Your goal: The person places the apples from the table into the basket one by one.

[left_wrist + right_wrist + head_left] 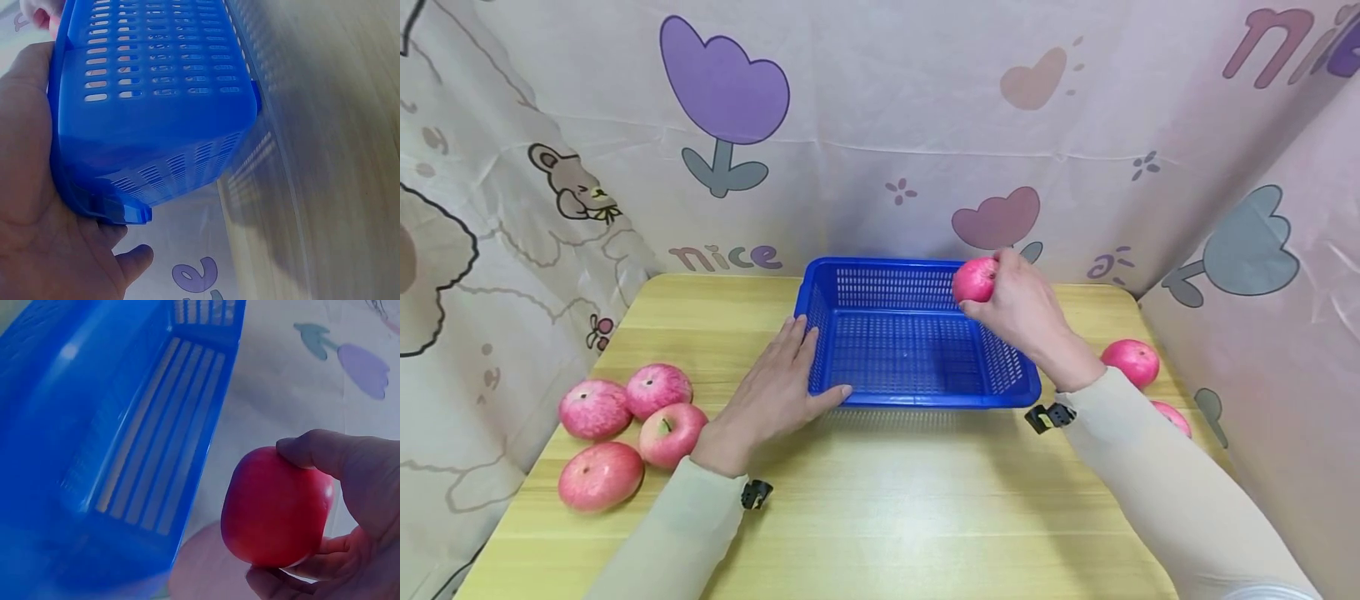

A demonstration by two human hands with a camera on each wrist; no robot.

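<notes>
In the head view a blue plastic basket (917,401) stands at the back middle of the table, with no fruit inside. My right hand (1026,304) grips a red apple (973,280) over the basket's back right corner. The right wrist view shows the thumb and fingers around this apple (275,509), beside the basket wall (144,547). My left hand (778,387) rests on the basket's left rim, fingers fairly straight and thumb across the front corner. Seen from the left wrist, that palm (31,206) lies against the rim.
Several apples (597,477) sit together on the table's left side. On the right lie a red apple (1131,363) and another (1172,417), partly hidden by my right sleeve (1138,442). A patterned cloth (865,100) hangs behind the wooden table (880,517) and along its sides.
</notes>
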